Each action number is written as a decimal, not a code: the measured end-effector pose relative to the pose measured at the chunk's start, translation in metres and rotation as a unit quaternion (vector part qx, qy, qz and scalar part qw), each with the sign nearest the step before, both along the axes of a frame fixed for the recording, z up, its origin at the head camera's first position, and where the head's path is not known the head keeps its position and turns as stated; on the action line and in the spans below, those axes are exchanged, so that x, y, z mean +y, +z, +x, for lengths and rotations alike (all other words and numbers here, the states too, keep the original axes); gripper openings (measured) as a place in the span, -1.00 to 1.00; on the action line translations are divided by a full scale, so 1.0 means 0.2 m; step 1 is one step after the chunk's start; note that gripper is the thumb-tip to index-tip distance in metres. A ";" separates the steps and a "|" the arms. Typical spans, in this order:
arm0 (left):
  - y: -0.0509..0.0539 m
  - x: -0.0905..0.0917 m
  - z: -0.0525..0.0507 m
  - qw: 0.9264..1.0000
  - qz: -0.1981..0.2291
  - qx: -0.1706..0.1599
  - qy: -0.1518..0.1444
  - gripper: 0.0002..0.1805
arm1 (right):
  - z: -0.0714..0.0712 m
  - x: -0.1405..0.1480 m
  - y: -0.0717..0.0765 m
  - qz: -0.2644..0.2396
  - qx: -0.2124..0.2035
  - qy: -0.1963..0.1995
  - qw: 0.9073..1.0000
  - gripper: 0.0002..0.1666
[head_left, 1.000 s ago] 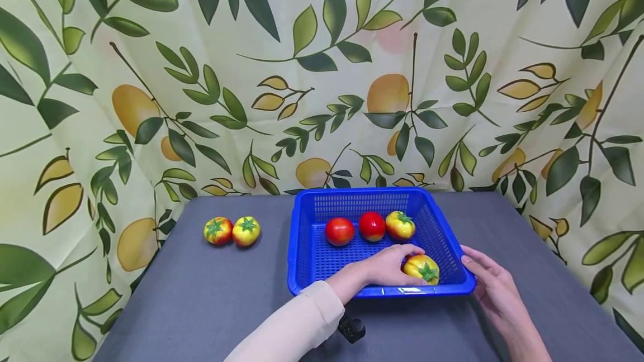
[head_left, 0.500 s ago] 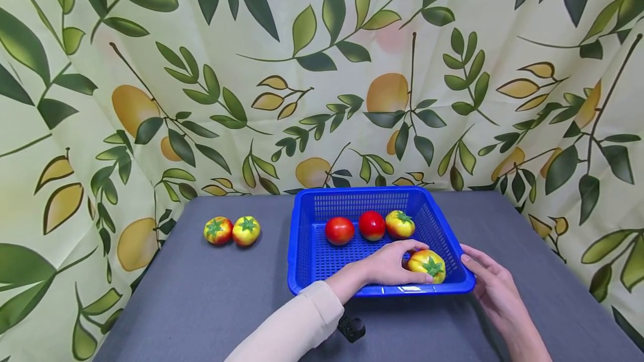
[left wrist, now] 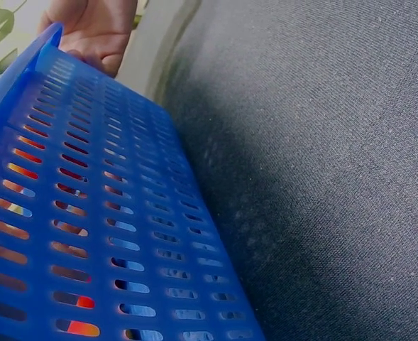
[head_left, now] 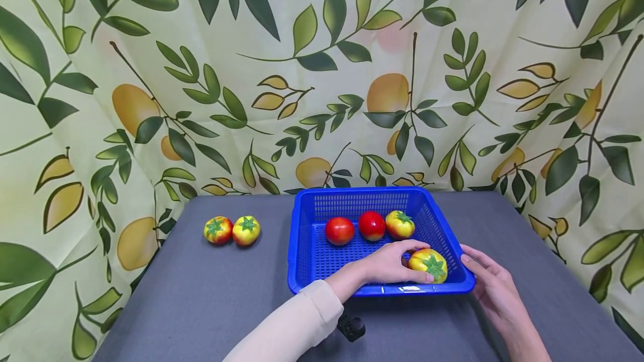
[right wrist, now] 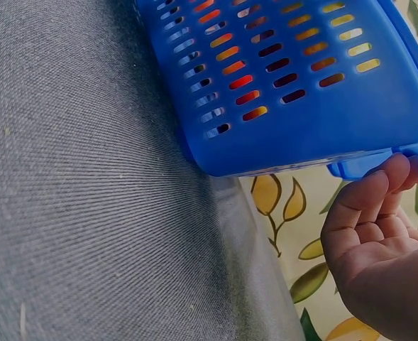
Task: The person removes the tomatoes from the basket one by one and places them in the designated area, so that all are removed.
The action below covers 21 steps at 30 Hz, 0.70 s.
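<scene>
Left hand (head_left: 394, 262) is gripping a yellow tomato (head_left: 429, 266) inside the blue basket (head_left: 382, 290)!
Right hand (head_left: 495, 289) is holding its rim (head_left: 443, 222); only the right wrist view is clearly showing those curled fingers (right wrist: 368, 193).

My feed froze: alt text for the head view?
Left hand grips a yellow tomato inside a blue basket; right hand holds its right rim. Two red tomatoes and another yellow one share the basket; two more lie at left on the table.
</scene>
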<state>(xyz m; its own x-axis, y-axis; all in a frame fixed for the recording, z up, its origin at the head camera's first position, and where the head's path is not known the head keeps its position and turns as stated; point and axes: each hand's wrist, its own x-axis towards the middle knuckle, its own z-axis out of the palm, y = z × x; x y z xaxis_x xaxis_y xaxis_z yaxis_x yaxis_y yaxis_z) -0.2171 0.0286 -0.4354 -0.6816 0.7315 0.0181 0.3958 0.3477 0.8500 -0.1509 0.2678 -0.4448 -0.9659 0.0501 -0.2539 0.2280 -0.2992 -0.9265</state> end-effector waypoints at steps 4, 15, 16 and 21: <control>0.01 0.00 0.00 1.000 0.010 -0.006 -0.004 -0.32 | 0.00 0.00 0.00 0.000 -0.004 -0.001 1.000 -0.87; 0.03 0.00 0.01 0.997 0.064 -0.046 0.021 -0.42 | 0.00 0.00 0.01 0.004 -0.015 -0.002 1.000 -0.89; 0.03 0.00 0.01 0.997 0.064 -0.039 0.025 -0.42 | 0.00 0.00 0.01 0.006 -0.016 -0.003 1.000 -0.90; 0.04 0.00 0.01 0.997 0.068 -0.030 0.035 -0.43 | 0.00 0.00 0.00 0.006 -0.014 -0.006 1.000 -0.90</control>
